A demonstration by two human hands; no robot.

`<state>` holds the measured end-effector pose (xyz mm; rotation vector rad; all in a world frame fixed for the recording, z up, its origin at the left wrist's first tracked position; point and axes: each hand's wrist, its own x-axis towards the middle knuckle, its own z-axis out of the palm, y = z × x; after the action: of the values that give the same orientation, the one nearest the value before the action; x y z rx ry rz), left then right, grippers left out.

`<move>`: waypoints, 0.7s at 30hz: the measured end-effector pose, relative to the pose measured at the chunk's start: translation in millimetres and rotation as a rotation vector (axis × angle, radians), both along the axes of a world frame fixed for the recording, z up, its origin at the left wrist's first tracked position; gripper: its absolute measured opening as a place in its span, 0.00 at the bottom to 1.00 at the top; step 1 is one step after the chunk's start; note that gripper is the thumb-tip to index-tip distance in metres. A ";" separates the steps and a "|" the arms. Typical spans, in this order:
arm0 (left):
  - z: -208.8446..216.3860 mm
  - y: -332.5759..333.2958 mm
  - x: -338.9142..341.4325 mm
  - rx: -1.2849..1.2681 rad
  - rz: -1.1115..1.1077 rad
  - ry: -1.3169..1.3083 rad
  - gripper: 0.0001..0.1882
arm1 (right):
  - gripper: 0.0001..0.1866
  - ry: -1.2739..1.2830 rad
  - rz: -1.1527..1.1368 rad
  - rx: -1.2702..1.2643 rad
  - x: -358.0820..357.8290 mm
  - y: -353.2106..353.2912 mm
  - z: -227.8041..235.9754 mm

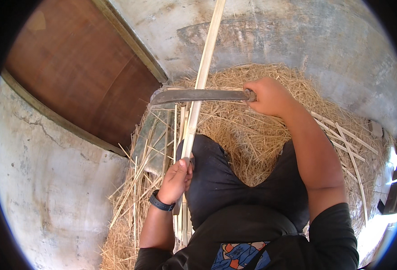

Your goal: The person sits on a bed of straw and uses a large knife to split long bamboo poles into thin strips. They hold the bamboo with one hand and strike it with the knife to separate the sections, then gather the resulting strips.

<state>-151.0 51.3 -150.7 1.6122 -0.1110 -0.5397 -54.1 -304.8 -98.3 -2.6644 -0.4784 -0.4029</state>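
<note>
My left hand [176, 180] is closed around the lower part of a long, pale bamboo strip [206, 58], beside my left thigh. From there the strip slants up and away, past the top of the view. My right hand [268, 96] grips the handle of a machete [198, 95] with a dark, curved blade. The blade lies level across the strip, its tip pointing left; whether it cuts in or only rests there I cannot tell. Most of the machete's handle is hidden inside my fist.
Straw and shavings [248, 130] cover the floor around my legs. Several split strips [349, 150] lie on the right, and more thin ones [180, 121] by my left knee. A brown door panel [86, 67] is at the far left, between pale plastered walls [297, 36].
</note>
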 end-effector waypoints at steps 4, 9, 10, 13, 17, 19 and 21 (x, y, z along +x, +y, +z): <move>-4.8 1.1 -0.2 0.022 0.028 -0.092 0.22 | 0.09 -0.032 0.129 -0.112 -7.6 18.2 -4.3; -3.3 -5.5 0.8 0.143 0.027 -0.283 0.22 | 0.11 0.028 0.099 -0.103 -0.5 8.9 -3.7; -5.3 -5.4 0.5 0.135 0.033 -0.279 0.21 | 0.11 0.033 0.052 -0.053 2.9 6.1 -2.9; -7.3 -5.3 1.9 0.052 0.029 -0.180 0.17 | 0.10 0.030 0.011 0.007 5.7 4.1 -5.1; 0.0 -5.8 2.8 -0.098 0.003 0.022 0.11 | 0.09 0.019 0.210 -0.183 -10.2 42.6 -7.5; 0.7 -6.4 4.8 -0.073 -0.010 -0.002 0.11 | 0.09 0.055 0.220 -0.178 -8.8 42.6 -7.0; 0.6 -9.6 5.1 -0.007 -0.036 -0.060 0.12 | 0.10 0.125 0.153 -0.054 3.9 21.7 -13.7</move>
<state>-145.9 41.6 -150.1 1.6231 -0.1869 -0.5178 -50.2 -283.1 -112.0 -2.6615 -0.6571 -0.1789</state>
